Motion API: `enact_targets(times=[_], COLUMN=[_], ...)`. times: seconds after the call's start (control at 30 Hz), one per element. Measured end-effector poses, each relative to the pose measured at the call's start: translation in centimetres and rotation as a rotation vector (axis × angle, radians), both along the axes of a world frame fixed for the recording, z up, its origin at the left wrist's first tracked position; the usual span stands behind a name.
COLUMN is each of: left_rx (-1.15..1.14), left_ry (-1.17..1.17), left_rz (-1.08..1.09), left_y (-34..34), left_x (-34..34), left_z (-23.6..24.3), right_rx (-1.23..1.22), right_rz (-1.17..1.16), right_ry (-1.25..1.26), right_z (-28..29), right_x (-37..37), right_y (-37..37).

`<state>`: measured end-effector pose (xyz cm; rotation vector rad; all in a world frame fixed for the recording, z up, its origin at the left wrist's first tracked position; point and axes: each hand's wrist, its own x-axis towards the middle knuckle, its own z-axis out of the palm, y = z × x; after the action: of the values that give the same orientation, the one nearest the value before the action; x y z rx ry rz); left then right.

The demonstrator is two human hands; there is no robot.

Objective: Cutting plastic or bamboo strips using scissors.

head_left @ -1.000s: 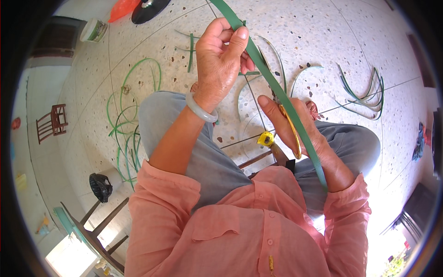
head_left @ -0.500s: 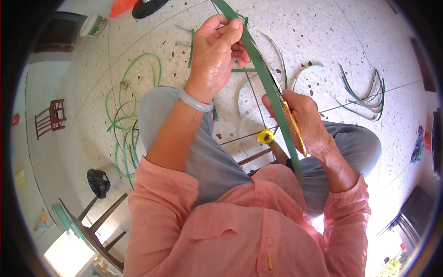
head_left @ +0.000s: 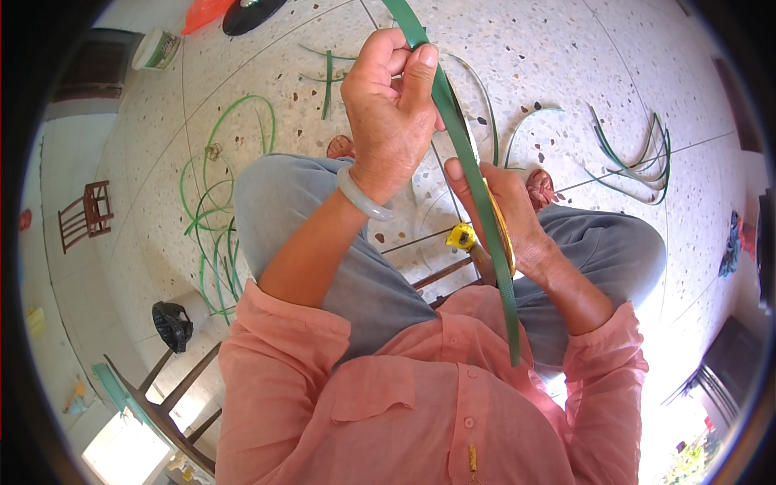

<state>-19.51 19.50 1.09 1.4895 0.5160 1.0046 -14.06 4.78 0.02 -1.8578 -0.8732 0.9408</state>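
My left hand (head_left: 386, 113), with a pale bangle (head_left: 364, 198) at the wrist, pinches a long green flat strap (head_left: 461, 137) near the top, thumb over it. The strap runs down diagonally past my right hand (head_left: 517, 226), which is closed on gold-handled scissors (head_left: 503, 218); the blades lie along the strap's right side, partly hidden behind it. A yellow tape measure (head_left: 460, 237) sits between my legs, just left of my right hand, by a piece of wood.
Loose green strips (head_left: 214, 210) lie on the speckled floor (head_left: 550, 65) at left, ahead and right (head_left: 659, 162). Further out are a small wooden chair (head_left: 85, 214), a white bucket (head_left: 155, 50), a red bag (head_left: 206, 12), a black bag (head_left: 172, 326) and a chair (head_left: 182, 388) at lower left.
The strap and scissors have swung toward upright. The strap's lower end now hangs nearer my middle, off my right forearm. My left hand rose, then came back down slightly.
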Motion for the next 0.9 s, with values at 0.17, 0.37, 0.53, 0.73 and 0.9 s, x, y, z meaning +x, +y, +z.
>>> enact_targets(times=[0.17,0.37,0.53,0.73,0.9], left_rx=[-0.033,-0.056,-0.067,-0.103,-0.108], left_ry=[-0.013,-0.010,-0.012,-0.013,-0.023], left_rz=[-0.014,-0.005,-0.008,-0.030,-0.046], left_y=[0.2,0.4,0.5,0.6,0.7], left_x=[-0.1,-0.4,-0.5,-0.6,-0.6], left_z=[0.0,0.2,0.1,0.3,0.1], right_rx=[-0.005,0.012,0.007,0.040,0.100], right_rz=[-0.008,-0.050,-0.069,-0.084,-0.091], right_ry=[-0.023,-0.007,-0.061,-0.037,-0.096], right_z=[0.0,-0.1,-0.2,-0.6,-1.5], right_x=[-0.2,-0.8,-0.8,-0.7,-1.0], right_y=[0.2,0.5,0.6,0.5,0.4])
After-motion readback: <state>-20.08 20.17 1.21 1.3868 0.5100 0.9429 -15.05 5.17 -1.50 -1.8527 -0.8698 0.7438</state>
